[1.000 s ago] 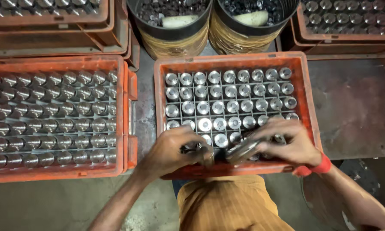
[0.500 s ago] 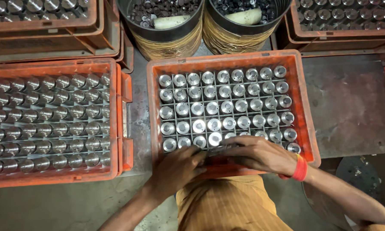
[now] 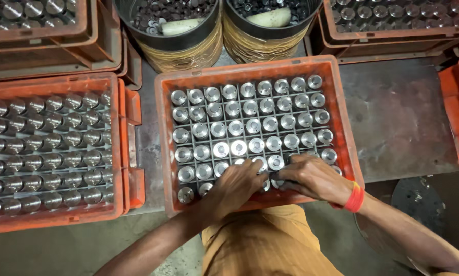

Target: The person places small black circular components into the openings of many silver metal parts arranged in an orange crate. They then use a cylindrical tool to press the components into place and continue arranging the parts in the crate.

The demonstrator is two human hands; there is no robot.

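Both hands work low in the centre of the frame, over the near rows of an orange crate (image 3: 342, 117) whose grid divider holds upright steel cylinders (image 3: 238, 148). The left hand (image 3: 237, 185) lies palm down on the near-left cells, fingers curled over the cylinder tops. The right hand (image 3: 313, 177), an orange band at its wrist, meets it just to the right, fingers bent over a dark part pressed between the two hands. Each grip is narrow and folded, but the fingers cover what lies under them, so whether either hand truly holds a cylinder cannot be told.

The risks, as a judgement, come from that crowding. The cells are tight and the cylinders smooth — a piece eased in at a tilt could jam on the divider or knock a neighbour's rim and mark it. A fingertip could be pinched between a dropping part and the grid wall. The crate sits close to the near edge of the table (image 3: 398, 117), so weight pressed on its near rows might tip or slide it toward the person's lap.

A second crate (image 3: 130, 153) of cylinders lying on their sides fills the left of the frame, and two round bins (image 3: 188, 48) of dark parts stand at the top.
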